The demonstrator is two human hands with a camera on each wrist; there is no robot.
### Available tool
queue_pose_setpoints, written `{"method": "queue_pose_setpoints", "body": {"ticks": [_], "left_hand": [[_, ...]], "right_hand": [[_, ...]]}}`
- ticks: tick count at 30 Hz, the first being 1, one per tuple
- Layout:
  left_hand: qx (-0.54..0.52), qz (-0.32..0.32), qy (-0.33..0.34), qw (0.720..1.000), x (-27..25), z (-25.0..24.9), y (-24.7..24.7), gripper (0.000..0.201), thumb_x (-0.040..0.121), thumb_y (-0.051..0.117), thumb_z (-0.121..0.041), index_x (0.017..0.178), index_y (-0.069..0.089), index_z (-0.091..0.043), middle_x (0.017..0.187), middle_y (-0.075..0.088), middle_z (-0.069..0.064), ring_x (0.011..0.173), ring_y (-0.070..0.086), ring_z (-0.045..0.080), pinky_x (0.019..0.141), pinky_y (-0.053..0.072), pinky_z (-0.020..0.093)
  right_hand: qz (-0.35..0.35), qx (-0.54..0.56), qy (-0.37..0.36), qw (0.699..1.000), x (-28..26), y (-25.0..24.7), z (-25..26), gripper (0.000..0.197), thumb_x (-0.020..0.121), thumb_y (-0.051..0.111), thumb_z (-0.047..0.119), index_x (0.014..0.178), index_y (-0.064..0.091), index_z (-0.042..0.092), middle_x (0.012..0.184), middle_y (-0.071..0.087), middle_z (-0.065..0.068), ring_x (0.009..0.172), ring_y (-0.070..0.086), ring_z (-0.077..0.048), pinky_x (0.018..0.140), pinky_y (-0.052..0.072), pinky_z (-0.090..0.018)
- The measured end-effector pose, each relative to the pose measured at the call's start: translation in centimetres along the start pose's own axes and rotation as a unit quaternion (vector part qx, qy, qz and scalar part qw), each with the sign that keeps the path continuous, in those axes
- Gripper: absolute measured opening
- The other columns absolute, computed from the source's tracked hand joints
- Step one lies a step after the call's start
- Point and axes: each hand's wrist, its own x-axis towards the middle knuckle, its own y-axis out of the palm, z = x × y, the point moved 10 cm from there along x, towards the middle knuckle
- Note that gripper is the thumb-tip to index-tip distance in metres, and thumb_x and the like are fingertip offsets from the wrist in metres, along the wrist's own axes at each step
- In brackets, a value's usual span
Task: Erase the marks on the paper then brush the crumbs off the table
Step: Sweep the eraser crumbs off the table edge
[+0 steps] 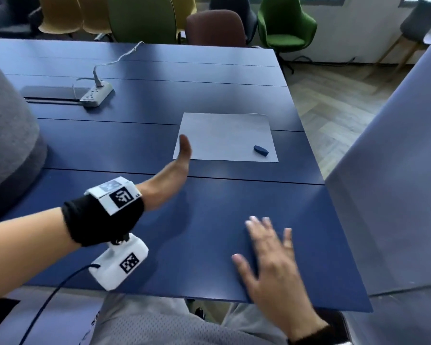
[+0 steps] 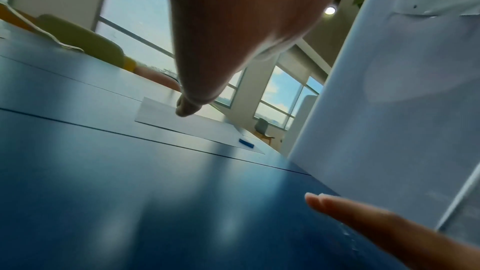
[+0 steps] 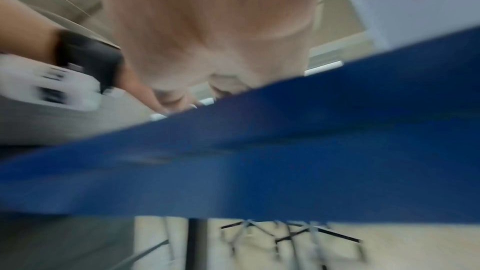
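A white sheet of paper [image 1: 225, 136] lies on the blue table [image 1: 147, 108], with a dark blue eraser [image 1: 261, 150] resting on its near right corner. I see no marks on the paper. My left hand [image 1: 177, 165] stands on edge with straight fingers, its tip at the paper's near left corner. My right hand [image 1: 271, 255] lies flat with spread fingers on the table near the front edge, blurred by motion. In the left wrist view the paper [image 2: 187, 124] and eraser [image 2: 246, 143] lie ahead of the left hand [image 2: 187, 106]. Crumbs are too small to make out.
A white power strip [image 1: 96, 93] with its cable sits at the back left of the table. A pale partition panel [image 1: 396, 195] stands along the right edge. Coloured chairs [image 1: 286, 26] line the far side. A grey rounded object [image 1: 8, 135] stands at the left.
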Motion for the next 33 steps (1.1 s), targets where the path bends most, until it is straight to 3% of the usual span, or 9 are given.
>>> {"method": "queue_pose_setpoints", "body": {"ticks": [4,7,10,18,21,24,29,31,33], "left_hand": [[0.067,-0.008,0.013,0.998,-1.0,0.7,-1.5,0.085,0.085,-0.002,-0.074,0.157,0.001,-0.029,0.159,-0.001,-0.024,0.144,-0.004,-0.006,0.110,-0.003,0.020],[0.097,0.017,0.006,0.995,-1.8,2.1,-2.1,0.097,0.073,0.000,-0.090,0.156,0.002,-0.040,0.157,-0.005,-0.029,0.143,-0.007,-0.009,0.114,-0.003,0.026],[0.117,0.031,-0.007,0.993,-2.6,3.5,-3.4,0.109,0.056,0.006,-0.100,0.153,0.005,-0.048,0.155,-0.004,-0.035,0.143,-0.008,-0.011,0.120,-0.001,0.033],[0.178,0.072,-0.029,0.981,-4.6,4.9,-2.9,0.104,0.054,0.004,-0.097,0.149,0.001,-0.055,0.151,-0.009,-0.039,0.138,-0.011,-0.016,0.121,-0.003,0.035],[0.203,0.074,-0.020,0.976,-4.8,4.1,-2.6,0.093,0.067,-0.003,-0.092,0.151,-0.002,-0.050,0.152,-0.012,-0.037,0.137,-0.013,-0.016,0.120,-0.002,0.031],[0.215,0.076,-0.007,0.974,-4.6,3.2,-2.6,0.093,0.069,-0.003,-0.090,0.152,-0.005,-0.047,0.154,-0.014,-0.035,0.138,-0.016,-0.016,0.119,-0.003,0.028],[0.245,0.086,0.007,0.966,-4.0,2.3,-2.0,0.109,0.057,0.002,-0.091,0.154,-0.005,-0.041,0.155,-0.015,-0.031,0.137,-0.021,-0.016,0.120,-0.005,0.028],[0.256,0.093,0.006,0.962,-4.0,2.3,-1.8,0.109,0.057,0.002,-0.091,0.153,-0.006,-0.040,0.154,-0.016,-0.031,0.136,-0.021,-0.016,0.118,-0.006,0.026],[0.262,0.093,0.002,0.960,-4.0,2.4,-1.7,0.097,0.070,-0.002,-0.089,0.153,-0.006,-0.039,0.154,-0.017,-0.030,0.135,-0.021,-0.017,0.115,-0.007,0.021]], "right_hand": [[0.163,-0.089,-0.170,0.968,-1.9,8.2,11.9,0.085,0.083,0.027,0.071,0.141,0.042,0.011,0.152,0.037,-0.005,0.141,0.031,-0.025,0.102,0.021,-0.057],[0.237,-0.124,-0.180,0.947,-3.0,10.9,13.3,0.087,0.084,0.015,0.073,0.142,0.039,0.014,0.153,0.034,-0.004,0.143,0.027,-0.023,0.102,0.024,-0.058],[0.233,-0.131,-0.161,0.950,-3.3,9.1,10.4,0.082,0.089,0.017,0.070,0.144,0.036,0.012,0.155,0.029,-0.003,0.144,0.024,-0.021,0.104,0.021,-0.057],[0.227,-0.209,-0.029,0.951,-3.5,2.4,-3.2,0.074,0.096,0.015,0.065,0.149,0.027,0.015,0.160,0.016,0.004,0.148,0.013,-0.019,0.108,0.011,-0.060],[0.214,-0.224,0.025,0.951,-3.0,1.6,-5.6,0.076,0.097,0.013,0.064,0.149,0.026,0.011,0.160,0.015,0.000,0.148,0.008,-0.020,0.108,0.007,-0.062],[0.170,-0.203,0.046,0.963,-1.6,1.8,-3.7,0.081,0.095,0.010,0.065,0.148,0.027,0.007,0.159,0.018,-0.005,0.148,0.009,-0.025,0.106,0.005,-0.065],[0.183,-0.157,-0.069,0.968,-1.4,6.2,6.9,0.082,0.093,0.013,0.068,0.143,0.040,0.009,0.156,0.028,-0.003,0.145,0.019,-0.030,0.102,0.010,-0.067],[0.197,-0.162,-0.069,0.964,-1.5,6.8,7.1,0.080,0.093,0.013,0.067,0.142,0.042,0.010,0.156,0.029,-0.001,0.145,0.019,-0.029,0.102,0.010,-0.067],[0.188,-0.179,-0.043,0.965,-1.2,5.9,4.2,0.078,0.094,0.013,0.067,0.143,0.040,0.012,0.156,0.028,0.002,0.146,0.018,-0.027,0.103,0.009,-0.067]]}}
